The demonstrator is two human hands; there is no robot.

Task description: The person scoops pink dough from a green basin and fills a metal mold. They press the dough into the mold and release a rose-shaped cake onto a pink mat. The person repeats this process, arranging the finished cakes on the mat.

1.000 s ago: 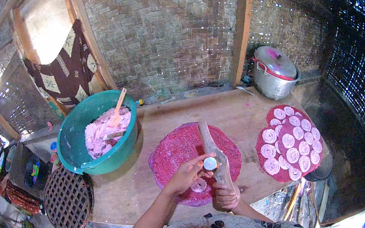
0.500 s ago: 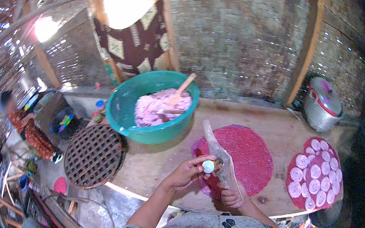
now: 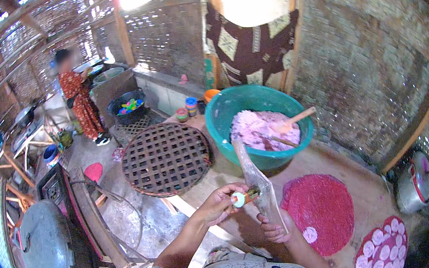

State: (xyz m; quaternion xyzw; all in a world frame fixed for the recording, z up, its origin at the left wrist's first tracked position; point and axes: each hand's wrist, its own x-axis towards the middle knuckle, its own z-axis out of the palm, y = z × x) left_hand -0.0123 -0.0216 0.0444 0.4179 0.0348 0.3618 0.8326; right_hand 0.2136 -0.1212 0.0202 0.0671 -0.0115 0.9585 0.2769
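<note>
small pale-ended bottle (image 3: 249, 196) pinched in left hand (image 3: 219, 204), translucent plastic bag (image 3: 259, 175) gripped in right hand (image 3: 275, 229), green basin (image 3: 220, 116) of pink mixture (image 3: 253, 125) beyond

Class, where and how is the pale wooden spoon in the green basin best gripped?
The pale wooden spoon is probably best gripped by its handle's free end, from above right: the handle slants up toward the right rim of the green basin, its head in the pink mixture.
</note>
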